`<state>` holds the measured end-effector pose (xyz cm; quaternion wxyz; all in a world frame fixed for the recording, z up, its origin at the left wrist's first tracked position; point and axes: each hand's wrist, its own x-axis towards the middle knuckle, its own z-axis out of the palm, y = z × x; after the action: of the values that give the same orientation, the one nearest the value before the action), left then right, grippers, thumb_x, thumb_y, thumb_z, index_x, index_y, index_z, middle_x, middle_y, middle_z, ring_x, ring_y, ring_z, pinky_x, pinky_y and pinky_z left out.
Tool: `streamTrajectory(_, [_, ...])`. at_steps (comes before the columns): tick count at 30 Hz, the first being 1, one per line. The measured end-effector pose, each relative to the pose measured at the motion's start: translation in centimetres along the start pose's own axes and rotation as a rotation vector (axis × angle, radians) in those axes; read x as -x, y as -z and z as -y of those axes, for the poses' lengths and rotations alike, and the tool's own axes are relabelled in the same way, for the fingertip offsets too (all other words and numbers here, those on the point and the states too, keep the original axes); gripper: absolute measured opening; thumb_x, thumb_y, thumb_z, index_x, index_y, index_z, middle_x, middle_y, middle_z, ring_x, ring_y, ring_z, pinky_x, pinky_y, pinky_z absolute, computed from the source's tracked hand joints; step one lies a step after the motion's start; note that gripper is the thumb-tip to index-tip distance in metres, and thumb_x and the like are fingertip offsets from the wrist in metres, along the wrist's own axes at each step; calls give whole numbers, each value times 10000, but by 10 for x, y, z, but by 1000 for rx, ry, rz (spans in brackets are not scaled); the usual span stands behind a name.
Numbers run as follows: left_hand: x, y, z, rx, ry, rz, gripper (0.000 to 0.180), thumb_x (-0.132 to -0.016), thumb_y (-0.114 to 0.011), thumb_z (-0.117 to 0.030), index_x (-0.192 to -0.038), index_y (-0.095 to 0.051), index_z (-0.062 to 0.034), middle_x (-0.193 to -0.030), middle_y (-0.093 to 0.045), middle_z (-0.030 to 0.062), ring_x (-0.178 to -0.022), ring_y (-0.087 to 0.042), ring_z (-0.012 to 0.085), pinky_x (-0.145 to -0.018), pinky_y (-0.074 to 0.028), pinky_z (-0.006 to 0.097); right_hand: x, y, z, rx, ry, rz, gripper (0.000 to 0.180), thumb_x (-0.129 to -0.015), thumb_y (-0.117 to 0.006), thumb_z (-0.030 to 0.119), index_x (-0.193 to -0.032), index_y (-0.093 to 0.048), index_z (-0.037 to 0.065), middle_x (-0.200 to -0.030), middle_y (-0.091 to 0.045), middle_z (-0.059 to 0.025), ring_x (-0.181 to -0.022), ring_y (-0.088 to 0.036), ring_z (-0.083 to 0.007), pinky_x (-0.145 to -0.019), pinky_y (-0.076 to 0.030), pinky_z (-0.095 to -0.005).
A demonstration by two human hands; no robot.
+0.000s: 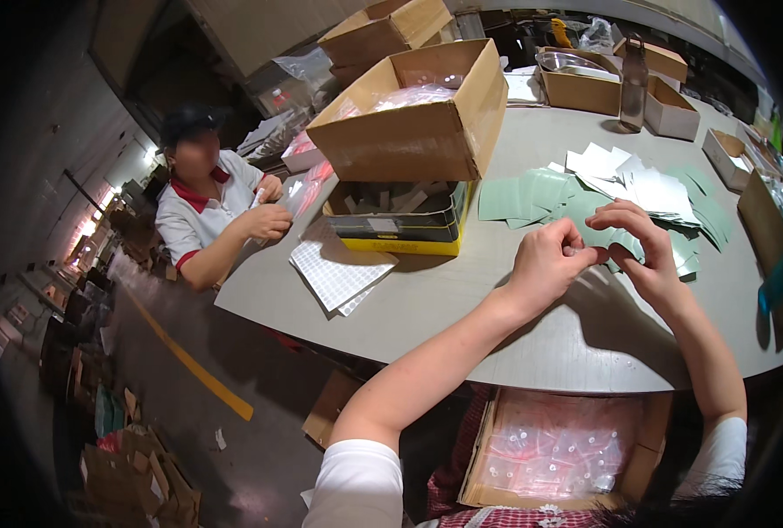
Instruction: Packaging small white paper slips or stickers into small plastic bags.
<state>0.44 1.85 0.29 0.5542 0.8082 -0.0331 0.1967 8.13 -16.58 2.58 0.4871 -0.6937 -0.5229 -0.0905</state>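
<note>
Both my hands meet above the near right part of the grey table. My left hand (545, 262) is closed, its fingers curled in and its thumb tip pointing toward the right hand. What it pinches, if anything, is too small to make out. My right hand (648, 255) has bent fingers and a thumb close to the left fingertips. Pale green shows between its fingers; I cannot tell whether that is a held card or one lying behind. Just beyond the hands are spread green cards (525, 197) and a pile of white cards (660, 194).
A carton of clear bags (400, 132) sits on a black-and-yellow box (396, 233), beside sticker sheets (334, 268). A box of small bags (554, 449) is below the table edge. A bottle (633, 92) stands at the back. A co-worker (211, 198) handles bags at left.
</note>
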Motion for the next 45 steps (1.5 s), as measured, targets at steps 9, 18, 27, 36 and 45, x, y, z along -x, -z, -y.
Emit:
streamTrajectory(9, [1, -6, 8, 173, 53, 14, 314, -803, -850, -241, -771, -644, -7, -680, -619, 26, -638, -544, 81, -584, -457, 272, 2, -6, -8, -82, -95, 39, 416, -676, -642, -5, -1092, -627, -8, -1066, -594, -125, -1043, -577, -236, -1042, -405, -392])
streamTrajectory(18, [-1, 0, 6, 213, 75, -20, 290, -814, -820, -220, -851, -663, 21, -772, -712, 93, -702, -652, 123, -646, -517, 287, 11, -11, -26, -8, -154, 43, 350, -730, -686, 12, -1066, -590, -9, -1156, -562, -96, -1262, -483, -265, -1071, -352, -380])
streamTrajectory(27, [-10, -6, 23, 172, 158, -18, 373, -996, -634, -346, -1019, -631, 26, -757, -690, 84, -611, -647, 137, -537, -504, 292, 8, -4, -24, -260, -386, -120, 341, -861, -677, 70, -1198, -647, 21, -1195, -650, -94, -1100, -628, -157, -1015, -452, -337])
streamTrajectory(36, [-16, 16, 16, 690, 292, -75, 253, -899, -560, -139, -1123, -545, -21, -637, -569, 24, -477, -474, 90, -401, -333, 255, 3, -9, -11, -166, -289, -55, 281, -722, -591, 91, -995, -646, 45, -1513, -484, -185, -1462, -408, -295, -1160, -331, -460])
streamTrajectory(45, [-18, 19, 14, 128, -241, -337, 315, -791, -600, -52, -1098, -542, -23, -835, -606, 105, -741, -590, 195, -629, -458, 321, 0, 2, -10, -55, -282, -46, 401, -659, -567, 95, -1044, -662, 36, -1390, -606, -135, -1516, -296, -298, -1202, -267, -480])
